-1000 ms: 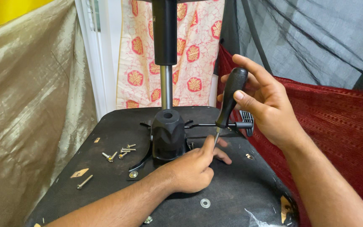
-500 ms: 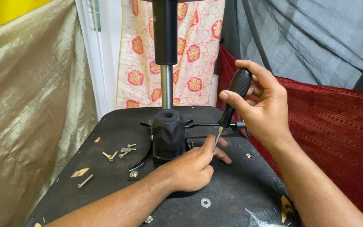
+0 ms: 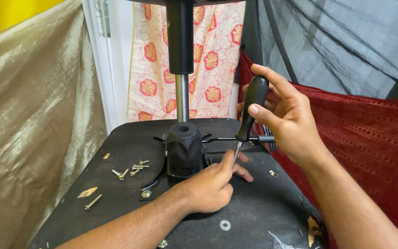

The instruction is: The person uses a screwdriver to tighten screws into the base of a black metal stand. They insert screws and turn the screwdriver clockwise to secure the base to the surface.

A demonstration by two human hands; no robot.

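Note:
My right hand grips a black-handled screwdriver, held nearly upright with its thin metal tip pointing down at the black chair underside. My left hand rests on that black surface just right of the black mechanism housing. Its fingertips pinch at the screwdriver's tip; whatever sits under the tip is hidden. A metal column with a black sleeve rises from the housing. A thin black lever sticks out to the right, behind the screwdriver.
Several loose screws lie left of the housing, a longer bolt and a small diamond-shaped plate nearer the left edge. A washer lies near me. Gold cloth hangs left, red fabric right, a floral curtain behind.
My right hand has tilted the screwdriver slightly and shifted its grip on the handle. My left hand stays at the tip.

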